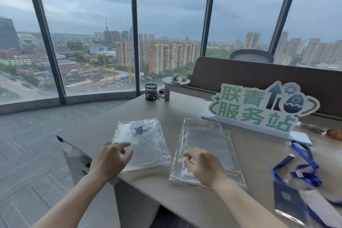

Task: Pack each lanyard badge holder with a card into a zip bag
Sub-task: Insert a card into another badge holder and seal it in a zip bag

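1. The big windows (92, 33) show a gray sky and a far city.
2. The table (249, 163) is long and pale. Its near right part is cut off at the edge.
3. The brown bench back (240, 74) stands behind the table. A round gray thing peeks over it, but I cannot tell what it is.
4. The green and white sign (259, 109) stands on the right.
5. The right stack of clear zip bags (203, 139) lies flat in the middle.
6. The left stack of clear zip bags (146, 146) lies beside it, with something dark and blurry at the top.
7. The badge holder (290, 201) with a blue lanyard (305, 168) lies far right, blurry and partly cut off.
8. The right hand (203, 168) is over the right stack's near end, fingers curled a little. I cannot tell if it pinches a bag.
9. The left hand (111, 159) is at the left stack's corner, fingers loose and spread, holding nothing.
10. The black mesh cup (151, 91) stands far back.
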Demonstrator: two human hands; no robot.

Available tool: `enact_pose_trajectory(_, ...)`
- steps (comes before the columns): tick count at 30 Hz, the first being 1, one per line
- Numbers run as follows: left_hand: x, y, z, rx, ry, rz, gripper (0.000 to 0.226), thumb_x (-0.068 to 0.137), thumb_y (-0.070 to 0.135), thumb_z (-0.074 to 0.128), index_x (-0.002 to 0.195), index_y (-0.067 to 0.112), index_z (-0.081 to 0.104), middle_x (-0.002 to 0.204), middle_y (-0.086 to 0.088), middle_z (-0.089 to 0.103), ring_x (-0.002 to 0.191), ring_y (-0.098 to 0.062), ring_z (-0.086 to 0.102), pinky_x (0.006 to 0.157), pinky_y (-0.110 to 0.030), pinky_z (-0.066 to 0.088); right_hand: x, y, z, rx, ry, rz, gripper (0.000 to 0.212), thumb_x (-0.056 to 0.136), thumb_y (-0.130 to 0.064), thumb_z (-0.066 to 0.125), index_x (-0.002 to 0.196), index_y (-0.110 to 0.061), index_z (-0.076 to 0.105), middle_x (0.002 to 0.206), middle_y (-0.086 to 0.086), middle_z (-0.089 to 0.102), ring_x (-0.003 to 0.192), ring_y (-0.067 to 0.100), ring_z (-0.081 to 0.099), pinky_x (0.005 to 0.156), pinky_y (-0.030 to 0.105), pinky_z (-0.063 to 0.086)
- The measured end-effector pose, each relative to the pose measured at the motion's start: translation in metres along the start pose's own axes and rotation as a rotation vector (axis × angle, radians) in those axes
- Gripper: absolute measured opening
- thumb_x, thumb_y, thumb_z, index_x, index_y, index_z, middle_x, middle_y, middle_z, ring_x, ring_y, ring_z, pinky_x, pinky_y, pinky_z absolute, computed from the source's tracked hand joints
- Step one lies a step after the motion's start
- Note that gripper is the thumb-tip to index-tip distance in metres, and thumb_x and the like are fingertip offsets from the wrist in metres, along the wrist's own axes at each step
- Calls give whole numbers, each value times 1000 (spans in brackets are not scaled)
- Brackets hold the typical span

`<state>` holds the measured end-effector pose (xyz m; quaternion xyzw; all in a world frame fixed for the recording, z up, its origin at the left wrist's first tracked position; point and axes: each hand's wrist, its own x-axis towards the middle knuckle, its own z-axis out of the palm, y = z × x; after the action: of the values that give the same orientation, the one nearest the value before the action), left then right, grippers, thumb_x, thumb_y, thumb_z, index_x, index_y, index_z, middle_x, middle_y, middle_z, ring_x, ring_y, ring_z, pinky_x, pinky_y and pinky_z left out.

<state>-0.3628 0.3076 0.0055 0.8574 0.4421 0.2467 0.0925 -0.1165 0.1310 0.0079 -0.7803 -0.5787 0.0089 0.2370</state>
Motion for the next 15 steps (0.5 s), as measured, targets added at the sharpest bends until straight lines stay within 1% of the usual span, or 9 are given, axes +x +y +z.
enact_pose_trajectory(1,0,16,3,-27,22,59,28,86,43,59,110,32,68,83,14,70,96,-18,56,86,-36,44,-12,11,-10,-3,8,62,24,94,-35,53,110,-26,68,112,-7,69,105,18,63,80,30,47)
enact_pose_trajectory(3,-3,59,12,-126,33,183,21,85,39,61,99,29,72,80,13,70,91,-19,58,81,-36,47,-38,38,-30,-22,11,215,22,92,-35,53,102,-26,70,109,-6,70,101,19,63,77,29,46)
enact_pose_trajectory(5,-9,109,30,-217,-12,308,18,82,36,61,91,28,74,79,13,71,84,-18,60,75,-33,50,-66,69,-51,-53,26,382,22,92,-35,52,101,-26,70,107,-5,70,97,20,63,75,29,46)
enact_pose_trajectory(6,-14,135,40,-258,-66,362,17,82,34,61,90,28,74,80,13,70,83,-16,60,73,-31,50,-80,84,-62,-75,52,463,22,92,-36,52,101,-25,69,107,-4,70,96,20,63,75,29,47)
enact_pose_trajectory(9,-30,210,75,-333,-248,477,17,85,28,61,96,29,74,88,12,69,84,-11,63,72,-24,46,-121,124,-93,-117,61,726,25,92,-37,51,106,-21,65,105,-1,70,95,23,64,75,30,50)
enact_pose_trajectory(11,-40,254,97,-352,-356,514,21,86,28,59,102,29,72,97,9,69,89,-13,65,76,-25,48,-142,144,-105,-112,47,860,25,91,-38,52,105,-19,61,104,2,67,91,24,62,68,29,47)
enact_pose_trajectory(14,-53,309,118,-302,-494,592,34,85,34,61,119,29,63,117,7,63,104,-15,61,88,-30,49,-165,164,-116,-22,87,970,31,88,-44,50,100,-19,63,95,1,68,82,24,61,66,28,48)
enact_pose_trajectory(15,-56,323,124,-274,-546,600,41,84,37,62,124,29,60,123,6,60,109,-17,58,90,-32,48,-170,167,-118,19,97,995,29,88,-45,49,94,-19,63,88,1,67,78,24,60,61,26,46)
